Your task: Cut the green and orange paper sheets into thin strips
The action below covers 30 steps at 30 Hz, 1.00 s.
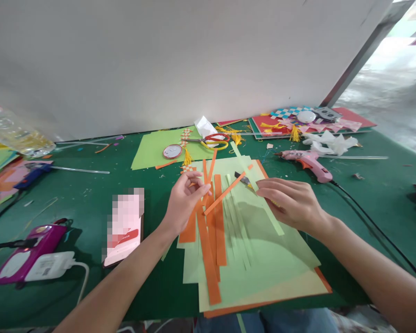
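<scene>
My left hand (pixel 187 199) is pinched around narrow orange paper strips that point up from its fingertips. In my right hand (pixel 287 199) is a pale green paper strip (pixel 241 157), which runs diagonally past the fingers. An orange strip (pixel 229 190) slants between the two hands. Beneath them lie wider orange strips (pixel 208 259), thin green strips (pixel 241 222) and a stack of light green sheets (pixel 280 263) with orange paper under it. A utility knife (pixel 241 178) lies close to my right fingertips, partly hidden by the green strip.
Scissors (pixel 211 141) lie on a green sheet (pixel 147 148) at the back. To the right are a pink glue gun (pixel 307 163) and crumpled tissue (pixel 333 142). A phone (pixel 125 231), purple power strip (pixel 34 254), blue glue gun (pixel 33 175) and plastic bottle (pixel 17 132) are left.
</scene>
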Motion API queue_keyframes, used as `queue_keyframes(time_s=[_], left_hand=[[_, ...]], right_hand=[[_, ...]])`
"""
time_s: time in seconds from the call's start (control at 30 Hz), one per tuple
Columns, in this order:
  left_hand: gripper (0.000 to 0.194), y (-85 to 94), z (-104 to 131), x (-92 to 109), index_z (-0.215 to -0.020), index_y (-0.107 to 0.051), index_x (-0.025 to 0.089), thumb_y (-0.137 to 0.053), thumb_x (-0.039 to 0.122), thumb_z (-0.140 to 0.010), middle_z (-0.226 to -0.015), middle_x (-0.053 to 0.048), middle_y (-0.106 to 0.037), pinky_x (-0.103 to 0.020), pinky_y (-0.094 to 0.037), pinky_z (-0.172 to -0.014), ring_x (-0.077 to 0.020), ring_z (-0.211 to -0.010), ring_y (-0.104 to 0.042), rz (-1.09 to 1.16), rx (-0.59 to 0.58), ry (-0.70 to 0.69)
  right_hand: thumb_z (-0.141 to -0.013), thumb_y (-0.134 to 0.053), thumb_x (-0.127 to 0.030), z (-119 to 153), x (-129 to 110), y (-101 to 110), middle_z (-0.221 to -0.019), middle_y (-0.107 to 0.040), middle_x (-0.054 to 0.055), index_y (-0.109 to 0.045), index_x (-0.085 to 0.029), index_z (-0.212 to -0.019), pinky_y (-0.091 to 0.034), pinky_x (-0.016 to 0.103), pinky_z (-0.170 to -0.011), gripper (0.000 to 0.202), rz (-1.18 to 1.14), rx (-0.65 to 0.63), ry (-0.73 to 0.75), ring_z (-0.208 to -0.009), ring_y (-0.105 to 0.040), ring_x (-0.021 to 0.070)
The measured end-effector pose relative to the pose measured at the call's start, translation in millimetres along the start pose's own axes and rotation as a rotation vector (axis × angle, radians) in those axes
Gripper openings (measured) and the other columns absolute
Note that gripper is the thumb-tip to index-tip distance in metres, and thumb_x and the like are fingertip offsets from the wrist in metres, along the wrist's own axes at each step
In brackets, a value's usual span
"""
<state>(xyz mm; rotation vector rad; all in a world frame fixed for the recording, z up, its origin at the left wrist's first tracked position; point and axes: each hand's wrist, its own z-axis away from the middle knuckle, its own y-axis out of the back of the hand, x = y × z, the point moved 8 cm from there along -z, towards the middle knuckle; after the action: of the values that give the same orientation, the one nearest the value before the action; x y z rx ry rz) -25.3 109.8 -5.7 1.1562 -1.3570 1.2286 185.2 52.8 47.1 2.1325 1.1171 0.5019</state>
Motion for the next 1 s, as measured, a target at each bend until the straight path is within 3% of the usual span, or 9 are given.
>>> queue_keyframes(time_s=[0.23,0.37,0.43,0.5,0.6,0.7,0.77,0.9,1.0], left_hand=[[0.028,-3.1,1,1,-0.101,-0.057,0.020,-0.073,0.021,-0.078,-0.091,0.002,-0.057,-0.027,-0.051,-0.076,-0.0097,-0.068,-0.062,-0.008,-0.018,-0.013],[0.028,-5.5,2,5,-0.101,-0.057,0.021,-0.072,0.020,-0.078,-0.092,0.002,-0.056,-0.027,-0.052,-0.075,-0.0099,-0.068,-0.064,-0.013,-0.031,-0.041],[0.024,-8.4,5,9,-0.098,-0.056,0.022,-0.072,0.020,-0.079,-0.092,0.002,-0.056,-0.027,-0.053,-0.074,-0.0106,-0.068,-0.066,-0.024,-0.048,-0.064],[0.021,-14.8,10,11,-0.092,-0.055,0.022,-0.072,0.020,-0.080,-0.087,0.003,-0.056,-0.026,-0.054,-0.071,-0.0127,-0.070,-0.068,-0.057,-0.098,-0.066],[0.022,-32.8,23,8,-0.085,-0.055,0.022,-0.075,0.022,-0.078,-0.081,0.001,-0.058,-0.025,-0.054,-0.064,-0.0151,-0.069,-0.067,-0.184,-0.268,-0.056],[0.019,-52.3,36,6,-0.088,-0.059,0.022,-0.076,0.025,-0.078,-0.086,-0.002,-0.062,-0.028,-0.056,-0.071,-0.0160,-0.075,-0.067,-0.313,-0.476,-0.109],[0.017,-56.4,38,5,-0.091,-0.060,0.023,-0.073,0.027,-0.081,-0.088,-0.002,-0.063,-0.028,-0.055,-0.074,-0.0158,-0.077,-0.066,-0.389,-0.521,-0.162],[0.005,-41.7,26,16,-0.089,-0.059,0.023,-0.059,0.028,-0.092,-0.082,-0.001,-0.064,-0.029,-0.049,-0.073,-0.0156,-0.074,-0.062,-0.754,-0.305,-0.389],[0.011,-34.3,19,18,-0.089,-0.058,0.021,-0.058,0.032,-0.091,-0.086,-0.003,-0.063,-0.034,-0.046,-0.077,-0.0209,-0.086,-0.058,-1.072,-0.208,-0.480]], right_hand=[[-0.090,-0.041,-0.006,3,-8,-23,-0.068,-0.057,0.002,-0.055,-0.017,-0.072,-0.038,0.023,-0.053,0.026,0.079,-0.253,0.054,-0.065,-0.054,0.0114],[-0.092,-0.039,-0.008,7,-6,-31,-0.075,-0.061,0.004,-0.064,-0.014,-0.091,-0.038,0.024,-0.054,0.026,-0.012,-0.256,-0.011,-0.071,-0.056,0.0128],[-0.093,-0.039,-0.010,6,1,-29,-0.079,-0.064,0.005,-0.065,-0.014,-0.101,-0.041,0.024,-0.057,0.027,-0.108,-0.200,-0.153,-0.071,-0.057,0.0124],[-0.094,-0.043,-0.018,9,13,-30,-0.074,-0.064,0.003,-0.066,-0.014,-0.104,-0.041,0.023,-0.054,0.025,-0.286,-0.167,-0.409,-0.059,-0.053,0.0096],[-0.094,-0.051,-0.035,19,14,-53,-0.063,-0.059,-0.002,-0.065,-0.014,-0.109,-0.039,0.020,-0.046,0.029,-0.777,-0.289,-0.801,-0.049,-0.047,0.0076],[-0.094,-0.050,-0.045,19,0,-66,-0.060,-0.056,-0.001,-0.066,-0.013,-0.093,-0.039,0.020,-0.046,0.036,-1.118,-0.340,-0.920,-0.049,-0.047,0.0075],[-0.093,-0.049,-0.048,19,2,-67,-0.059,-0.056,-0.001,-0.064,-0.013,-0.081,-0.036,0.021,-0.044,0.040,-1.188,-0.285,-0.996,-0.048,-0.047,0.0071],[-0.091,-0.051,-0.050,26,22,-59,-0.055,-0.052,-0.002,-0.054,-0.016,-0.064,-0.031,0.021,-0.043,0.044,-1.143,-0.135,-1.146,-0.046,-0.045,0.0070],[-0.090,-0.051,-0.050,32,35,-53,-0.051,-0.049,-0.003,-0.047,-0.018,-0.057,-0.031,0.023,-0.045,0.047,-1.001,-0.186,-1.163,-0.044,-0.042,0.0070]])
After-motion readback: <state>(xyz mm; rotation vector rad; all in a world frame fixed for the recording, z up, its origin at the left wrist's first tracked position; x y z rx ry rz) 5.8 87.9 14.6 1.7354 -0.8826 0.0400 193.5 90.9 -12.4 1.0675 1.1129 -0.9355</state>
